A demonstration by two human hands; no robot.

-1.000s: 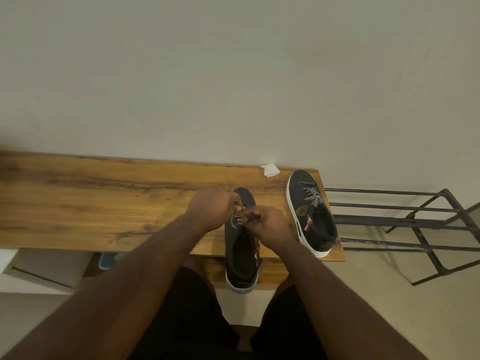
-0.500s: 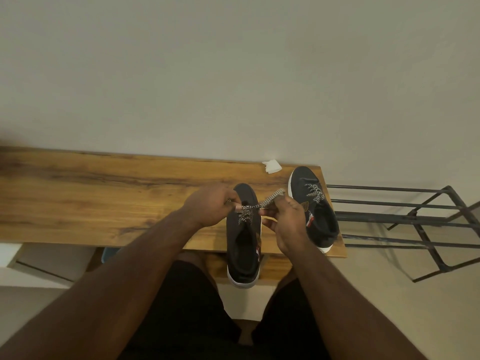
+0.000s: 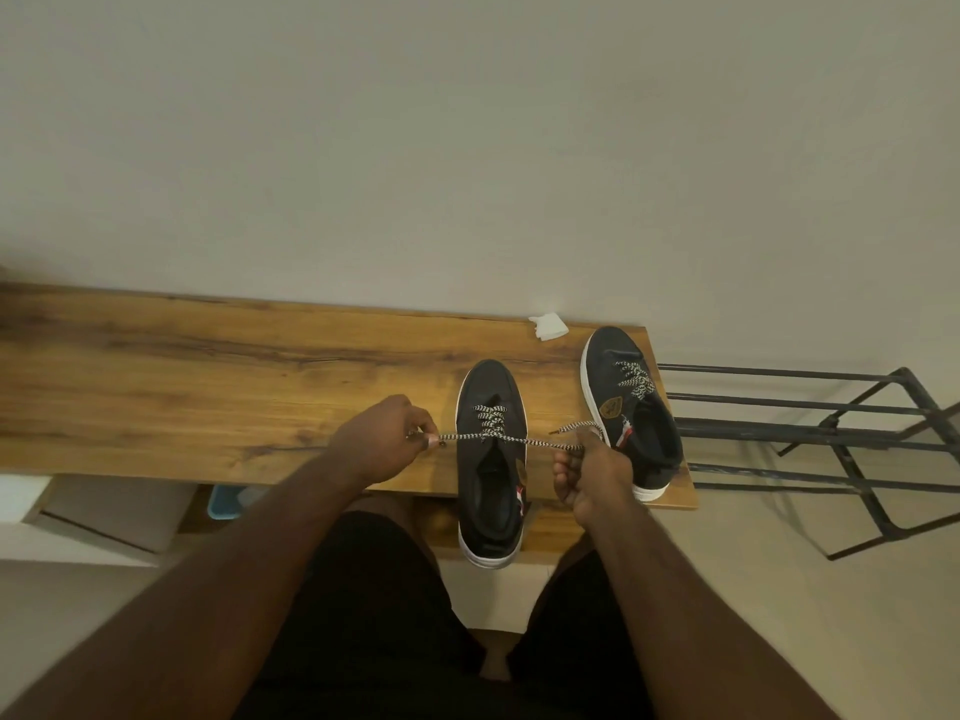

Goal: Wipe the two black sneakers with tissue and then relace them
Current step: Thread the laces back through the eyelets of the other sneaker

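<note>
Sneakers sit at the worktop's (image 3: 208,387) right end: the near sneaker (image 3: 491,459) overhangs the front edge (heel past it), the far sneaker (image 3: 631,407) nears the corner. Left hand (image 3: 387,439) and right hand (image 3: 592,475) fingers pinch the lace (image 3: 519,440), stretched taut sideways. Tissue (image 3: 548,326) lies by the wall; bare wood spreads leftward.

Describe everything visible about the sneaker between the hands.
The near sneaker is black with a white sole and a striped side tab. It lies upright on the wooden table, toe toward the wall, heel overhanging the near edge. Its black-and-white speckled lace crosses a few eyelets; the left hand and right hand each pinch an end, pulling it taut sideways.
</note>
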